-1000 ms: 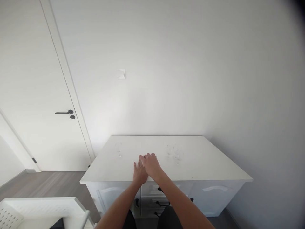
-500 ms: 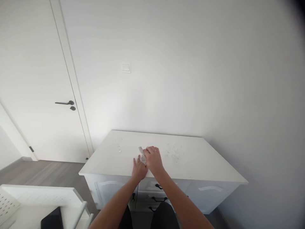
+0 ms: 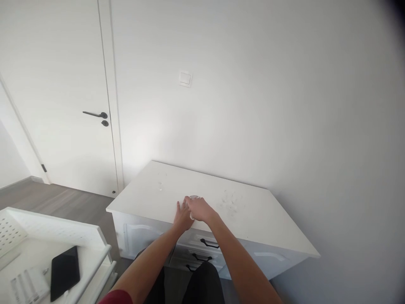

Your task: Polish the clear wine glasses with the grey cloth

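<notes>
Near the front edge of a white cabinet top (image 3: pixel 205 177), my two hands meet over a small whitish thing (image 3: pixel 195 196). It shows only at its edges, and its kind is hidden by my fingers. My right hand (image 3: pixel 202 209) is closed on it, the fingers bent down and pointing left. My left hand (image 3: pixel 183 218) lies low against the top with its fingers stretched forward, touching beside the right hand; its thumb side is covered. Clear, faint pieces or wet marks (image 3: pixel 229 203) dot the surface to the right, with another faint patch (image 3: pixel 160 185) to the left.
Black handles (image 3: pixel 209 243) mark the drawers below the top. At lower left stands a white cart (image 3: pixel 57 221) holding a black tablet-like slab (image 3: pixel 65 272) and a white slotted item (image 3: pixel 30 285). Behind are a wall switch (image 3: pixel 185 79) and a door with a dark handle (image 3: pixel 95 114).
The view has turned and tilted, bringing more of the cart in. My right hand has closed down over the whitish thing, whose upright strip and round rim showed before. My left hand stays beside it.
</notes>
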A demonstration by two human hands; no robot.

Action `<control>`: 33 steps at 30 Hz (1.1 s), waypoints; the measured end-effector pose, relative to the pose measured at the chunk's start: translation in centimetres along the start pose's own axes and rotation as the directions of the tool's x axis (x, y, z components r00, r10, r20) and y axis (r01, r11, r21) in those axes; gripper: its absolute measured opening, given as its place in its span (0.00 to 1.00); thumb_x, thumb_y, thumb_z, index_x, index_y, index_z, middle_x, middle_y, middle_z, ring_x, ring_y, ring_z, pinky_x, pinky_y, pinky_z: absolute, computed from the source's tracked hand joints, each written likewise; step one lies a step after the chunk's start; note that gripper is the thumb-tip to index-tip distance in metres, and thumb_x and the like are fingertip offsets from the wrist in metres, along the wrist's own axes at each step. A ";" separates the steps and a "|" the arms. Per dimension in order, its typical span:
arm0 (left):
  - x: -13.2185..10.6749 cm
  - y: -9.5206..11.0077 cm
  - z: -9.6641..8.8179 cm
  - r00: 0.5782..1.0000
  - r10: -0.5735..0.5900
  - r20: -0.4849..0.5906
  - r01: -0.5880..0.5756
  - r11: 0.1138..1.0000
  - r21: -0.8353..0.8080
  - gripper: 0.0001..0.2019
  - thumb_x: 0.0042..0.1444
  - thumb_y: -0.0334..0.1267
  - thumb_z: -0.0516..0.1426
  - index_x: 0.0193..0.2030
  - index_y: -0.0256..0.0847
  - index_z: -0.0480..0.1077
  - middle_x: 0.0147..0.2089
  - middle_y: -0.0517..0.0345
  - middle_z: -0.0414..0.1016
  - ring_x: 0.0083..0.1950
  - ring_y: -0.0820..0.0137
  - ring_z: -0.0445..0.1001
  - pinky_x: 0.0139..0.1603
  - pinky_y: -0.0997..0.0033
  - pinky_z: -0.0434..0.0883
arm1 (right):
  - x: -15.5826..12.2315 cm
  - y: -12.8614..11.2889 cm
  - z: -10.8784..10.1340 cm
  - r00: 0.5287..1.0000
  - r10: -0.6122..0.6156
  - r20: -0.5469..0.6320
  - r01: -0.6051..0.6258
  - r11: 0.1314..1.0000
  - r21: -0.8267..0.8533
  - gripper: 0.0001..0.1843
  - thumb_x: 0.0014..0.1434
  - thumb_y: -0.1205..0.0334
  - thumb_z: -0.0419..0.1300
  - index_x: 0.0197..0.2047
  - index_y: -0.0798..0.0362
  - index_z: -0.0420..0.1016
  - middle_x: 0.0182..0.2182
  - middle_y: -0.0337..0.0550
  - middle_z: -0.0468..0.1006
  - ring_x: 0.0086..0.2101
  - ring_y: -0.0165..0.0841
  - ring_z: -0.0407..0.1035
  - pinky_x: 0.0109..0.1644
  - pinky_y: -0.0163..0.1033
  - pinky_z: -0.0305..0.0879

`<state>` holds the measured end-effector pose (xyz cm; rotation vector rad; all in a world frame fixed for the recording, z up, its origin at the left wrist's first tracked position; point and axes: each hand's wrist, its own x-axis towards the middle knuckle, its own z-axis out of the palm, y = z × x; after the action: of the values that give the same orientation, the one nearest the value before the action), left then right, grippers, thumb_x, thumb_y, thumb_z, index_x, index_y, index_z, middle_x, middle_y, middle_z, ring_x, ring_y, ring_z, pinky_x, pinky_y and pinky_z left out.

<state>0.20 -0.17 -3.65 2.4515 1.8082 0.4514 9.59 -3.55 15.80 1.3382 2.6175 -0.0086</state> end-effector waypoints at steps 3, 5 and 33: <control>0.0 0.0 0.0 1.000 0.004 0.015 -0.004 1.000 -0.014 0.36 0.67 0.45 0.51 0.81 0.47 0.48 0.82 0.50 0.48 0.82 0.45 0.41 0.77 0.28 0.38 | -0.6 0.3 0.6 0.995 -0.007 -0.102 0.003 0.999 -0.038 0.22 0.65 0.64 0.60 0.61 0.54 0.66 0.46 0.55 0.83 0.48 0.47 0.77 0.56 0.51 0.64; -0.1 0.0 -0.2 1.000 -0.005 0.027 0.005 1.000 -0.029 0.35 0.67 0.45 0.51 0.80 0.46 0.52 0.82 0.49 0.48 0.82 0.44 0.41 0.77 0.28 0.39 | -1.3 0.5 1.2 0.977 0.017 -0.211 -0.024 0.999 -0.033 0.20 0.68 0.61 0.59 0.62 0.53 0.66 0.46 0.54 0.83 0.50 0.46 0.77 0.61 0.53 0.60; -0.5 0.0 -1.8 0.995 0.010 0.100 -0.013 1.000 0.021 0.35 0.66 0.42 0.51 0.80 0.48 0.51 0.81 0.50 0.51 0.82 0.48 0.43 0.79 0.32 0.33 | -1.1 -0.1 3.5 0.970 0.045 -0.239 -0.037 0.999 0.035 0.23 0.65 0.68 0.57 0.62 0.63 0.65 0.48 0.61 0.80 0.50 0.45 0.76 0.63 0.49 0.63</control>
<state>-0.43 -0.90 -2.06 2.4524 1.7702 0.3049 10.70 -4.81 12.56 1.4884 2.7946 0.1284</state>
